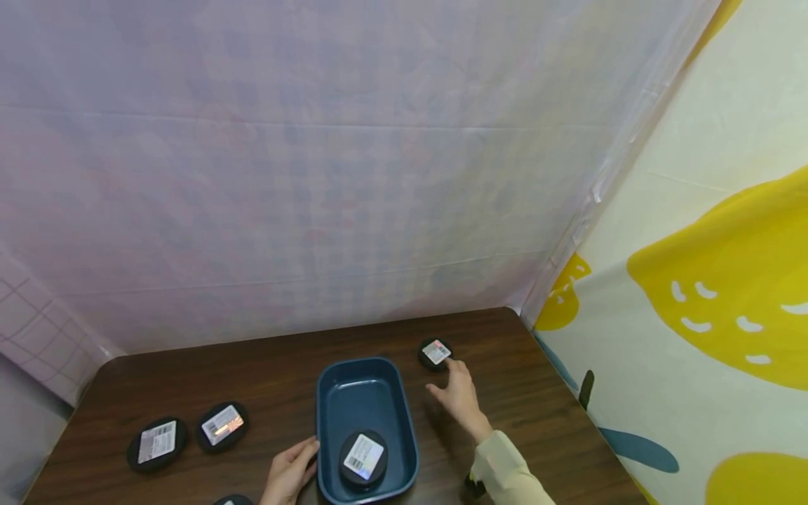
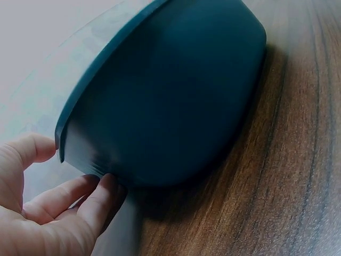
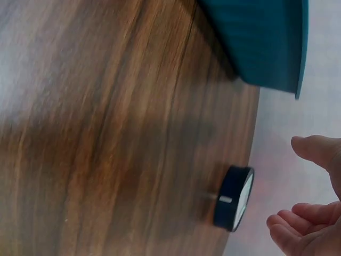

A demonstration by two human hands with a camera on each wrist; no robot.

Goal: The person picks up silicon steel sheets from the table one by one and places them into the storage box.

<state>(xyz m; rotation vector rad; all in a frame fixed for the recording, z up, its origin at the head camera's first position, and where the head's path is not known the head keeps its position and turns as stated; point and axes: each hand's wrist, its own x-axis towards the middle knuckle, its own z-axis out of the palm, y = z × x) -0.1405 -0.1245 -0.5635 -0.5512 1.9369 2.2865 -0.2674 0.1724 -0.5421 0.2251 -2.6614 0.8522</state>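
Note:
A deep blue rectangular tray (image 1: 362,396) stands on the table, with a round black disc bearing a white barcode label (image 1: 362,457) lying in its near end. My left hand (image 1: 292,471) holds the tray's left side; in the left wrist view the thumb is at the rim and the fingertips (image 2: 109,181) bend against the outer wall. Right of the tray, my right hand (image 1: 462,396) reaches toward another labelled black disc (image 1: 435,354) near the back edge. Its thumb and fingers are spread. In the right wrist view a gap shows between the fingers (image 3: 287,229) and that disc (image 3: 233,198).
Two more labelled black discs, one outer (image 1: 156,445) and one inner (image 1: 222,426), lie on the left of the brown wooden table (image 1: 271,372). Part of another disc (image 1: 233,500) shows at the bottom edge. A pale curtain (image 1: 315,210) hangs behind, a lemon-patterned cloth (image 1: 682,337) at right.

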